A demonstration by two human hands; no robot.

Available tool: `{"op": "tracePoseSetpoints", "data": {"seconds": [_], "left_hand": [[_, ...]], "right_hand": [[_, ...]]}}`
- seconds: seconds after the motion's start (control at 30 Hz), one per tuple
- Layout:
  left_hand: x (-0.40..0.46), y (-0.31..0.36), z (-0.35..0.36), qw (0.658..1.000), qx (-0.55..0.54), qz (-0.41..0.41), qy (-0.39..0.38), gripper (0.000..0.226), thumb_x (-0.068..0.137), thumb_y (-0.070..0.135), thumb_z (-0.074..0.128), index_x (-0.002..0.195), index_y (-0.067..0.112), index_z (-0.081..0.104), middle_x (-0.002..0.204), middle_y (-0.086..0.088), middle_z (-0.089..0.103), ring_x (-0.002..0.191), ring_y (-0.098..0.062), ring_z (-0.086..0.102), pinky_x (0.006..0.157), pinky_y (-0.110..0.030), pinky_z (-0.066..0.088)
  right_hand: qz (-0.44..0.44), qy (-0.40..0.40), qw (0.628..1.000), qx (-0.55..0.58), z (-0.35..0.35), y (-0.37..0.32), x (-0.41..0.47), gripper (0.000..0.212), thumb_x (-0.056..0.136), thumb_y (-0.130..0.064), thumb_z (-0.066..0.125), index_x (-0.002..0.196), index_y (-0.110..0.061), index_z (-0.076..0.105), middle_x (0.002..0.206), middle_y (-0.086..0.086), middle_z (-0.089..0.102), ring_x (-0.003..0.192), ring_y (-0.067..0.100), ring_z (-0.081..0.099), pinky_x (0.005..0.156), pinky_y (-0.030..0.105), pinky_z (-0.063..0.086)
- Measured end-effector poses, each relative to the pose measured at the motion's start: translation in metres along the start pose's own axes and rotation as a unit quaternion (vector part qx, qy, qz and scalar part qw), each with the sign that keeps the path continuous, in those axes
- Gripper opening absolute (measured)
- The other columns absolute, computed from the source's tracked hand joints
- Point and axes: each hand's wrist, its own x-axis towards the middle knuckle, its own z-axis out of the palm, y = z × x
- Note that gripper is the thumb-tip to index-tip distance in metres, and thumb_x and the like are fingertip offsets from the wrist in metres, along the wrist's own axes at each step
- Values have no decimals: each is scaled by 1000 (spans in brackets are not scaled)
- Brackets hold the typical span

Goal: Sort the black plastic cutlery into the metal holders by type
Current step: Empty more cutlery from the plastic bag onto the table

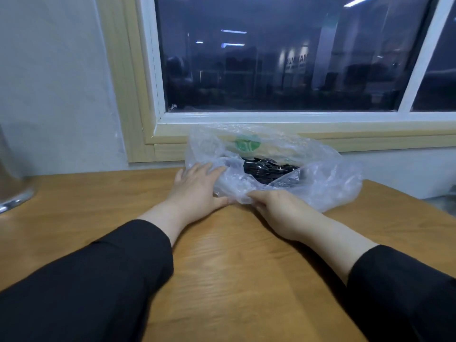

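Note:
A clear plastic bag (328, 183) with a green print lies on the wooden table (234, 267) under the window. Inside it a pile of black plastic cutlery (266, 170) shows through the bag's mouth. My left hand (197, 186) rests flat against the bag's left side, fingers spread on the plastic. My right hand (276, 206) pinches the bag's near edge between thumb and fingers. One metal holder (12, 188) stands at the far left edge, only partly in view.
A dark window (283, 58) with a white and wooden frame runs along the wall behind the bag. A grey wall is at the left. Something metallic (446, 203) peeks in at the right edge.

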Motion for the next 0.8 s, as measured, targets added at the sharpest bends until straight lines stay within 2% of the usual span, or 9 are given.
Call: {"op": "tracePoseSetpoints", "data": {"seconds": [0.07,0.17,0.27,0.33,0.43,0.53,0.6,0.7,0.8], "left_hand": [[-6,-7,-2,1000,-20,-6,20,65,93,53,60,152,41,35,146,0,49,141,-26,39,111,-47,28],[-27,-17,-11,996,-67,-24,62,39,97,23,56,135,33,57,118,-1,59,121,-26,51,95,-41,35],[-60,-31,-24,991,-101,-45,76,23,93,16,58,109,30,67,97,3,55,104,-26,53,87,-38,39],[-87,-44,-35,988,-116,-57,79,20,90,13,58,98,30,65,91,5,52,97,-23,51,86,-39,40],[-131,-59,-55,988,-113,-70,83,25,88,10,57,102,28,67,91,6,54,93,-19,50,90,-39,40],[-175,-62,-74,990,-98,-64,84,28,86,8,52,95,32,63,90,7,54,93,-15,48,88,-33,33],[-201,-57,-87,988,-107,-62,97,29,83,10,50,89,36,61,90,8,55,93,-14,49,89,-33,33],[-233,-50,-116,981,-120,-68,135,20,85,19,45,88,25,64,88,7,62,90,-18,55,86,-37,40],[-252,-42,-161,965,-129,-96,208,28,87,30,45,85,9,64,70,-6,61,72,-25,52,69,-39,43]], "right_hand": [[-24,-6,1000,12,-2,-9,-7,23,102,-34,44,115,-26,61,111,0,70,104,23,62,79,30,42],[-76,25,997,19,-1,-22,-20,19,101,-32,49,113,-22,60,107,0,70,102,23,64,84,35,47],[-83,82,993,-34,-4,-25,-41,48,94,-47,58,139,-30,50,141,-8,56,130,15,50,114,47,33],[-69,96,990,-79,-10,-23,-62,65,88,-55,60,146,-35,38,148,-13,47,138,12,42,118,53,22],[-61,80,989,-110,-18,-24,-87,66,87,-53,60,145,-38,33,143,-15,50,135,9,46,118,51,26],[-97,60,988,-105,-23,-39,-102,51,91,-41,57,139,-40,41,130,-15,60,123,9,54,109,36,35],[-117,69,988,-73,-31,-54,-108,36,93,-36,56,129,-37,51,119,-15,66,112,10,60,95,30,43],[-119,77,990,6,-56,-79,-119,27,92,-43,49,117,-36,56,104,-16,69,97,9,65,81,32,51],[-124,94,985,78,-103,-102,-120,13,95,-31,58,102,-41,56,95,-16,69,83,9,64,72,33,50]]}}
